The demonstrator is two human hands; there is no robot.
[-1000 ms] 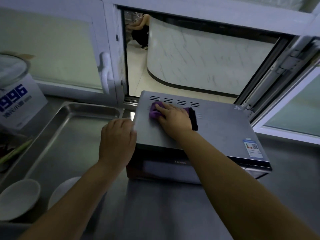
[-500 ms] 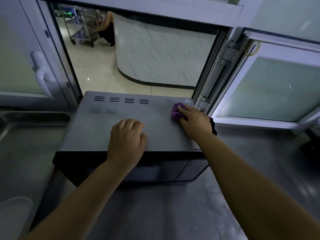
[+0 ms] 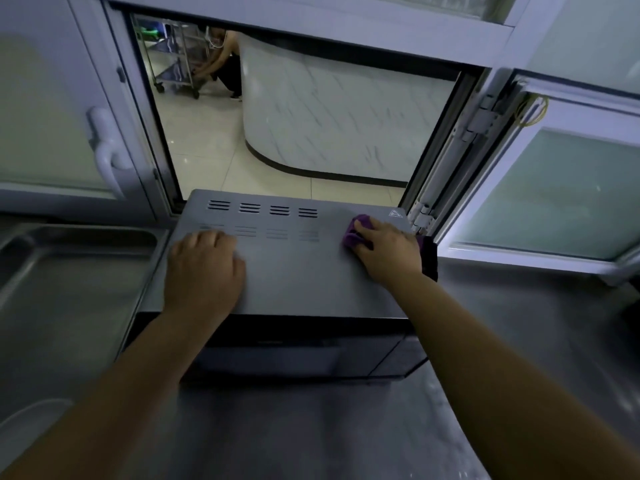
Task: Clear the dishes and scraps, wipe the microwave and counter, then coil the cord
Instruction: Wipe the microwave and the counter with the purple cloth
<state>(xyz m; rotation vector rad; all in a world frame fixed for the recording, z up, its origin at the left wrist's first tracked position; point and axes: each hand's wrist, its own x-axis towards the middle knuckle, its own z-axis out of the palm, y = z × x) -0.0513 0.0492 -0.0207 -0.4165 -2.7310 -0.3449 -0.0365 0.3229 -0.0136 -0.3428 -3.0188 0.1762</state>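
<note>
The step in hand is judged to be the wiping of the microwave [image 3: 294, 268], which stands on the steel tabletop [image 3: 519, 341] in front of an open serving window [image 3: 304, 126], with its dark door toward the person. A purple cloth [image 3: 355, 230] is pressed onto the back right corner of the grey lid by the right hand [image 3: 388, 251], just beside a small warning triangle [image 3: 394, 213]. To do the step well, the cloth is best kept flat under the palm and drawn in overlapping straight passes toward the front edge, so that no strip of the lid is missed; the rows of vent slots [image 3: 263, 210] near the back are best crossed lightly, so that no moisture is pushed into them. The sides, the door and the tabletop appear not yet to be wiped, and no cord is seen. The right hand's fingers [image 3: 363, 235] are curled narrowly over the bunched cloth, which is held down and gripped by them. The left hand [image 3: 204, 271] is laid on the left part of the lid, its fingers [image 3: 207, 239] bent loosely and close together; nothing is held in it, and the microwave is merely steadied. A steel tray [image 3: 69, 271] lies to the left of the microwave.
</note>
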